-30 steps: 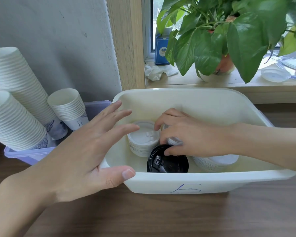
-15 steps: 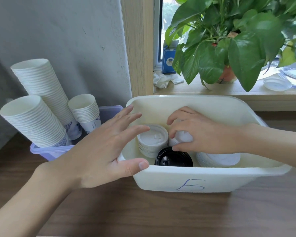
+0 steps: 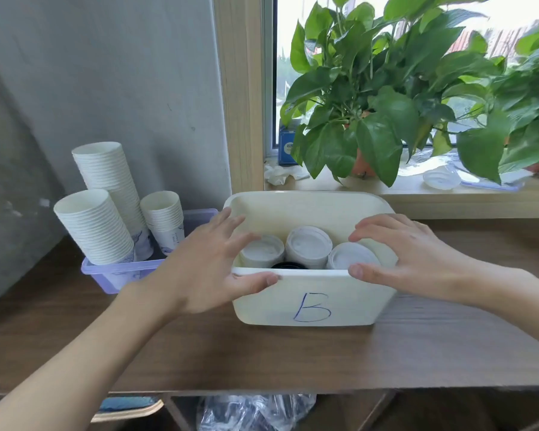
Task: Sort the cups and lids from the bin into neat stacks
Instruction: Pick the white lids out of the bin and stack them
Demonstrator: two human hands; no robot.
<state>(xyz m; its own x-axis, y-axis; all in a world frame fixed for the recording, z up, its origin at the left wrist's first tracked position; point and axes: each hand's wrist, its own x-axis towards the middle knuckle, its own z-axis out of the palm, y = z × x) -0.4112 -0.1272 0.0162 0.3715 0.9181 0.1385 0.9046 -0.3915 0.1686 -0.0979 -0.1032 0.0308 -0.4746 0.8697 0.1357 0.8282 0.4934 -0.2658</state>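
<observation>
lids fill our cream bin (image 3: 311, 303) marked b: three white lid stacks (image 3: 308, 245) stand side by side inside it, with a black lid (image 3: 288, 265) low against the front wall. our left hand (image 3: 206, 272) is over the bin's left end, fingers spread, thumb on the front rim. our right hand (image 3: 408, 259) mirrors it at the right end, fingers spread and slightly bent. paper cup stacks (image 3: 97, 228) stand in the purple tub (image 3: 112, 275) just beside.
</observation>
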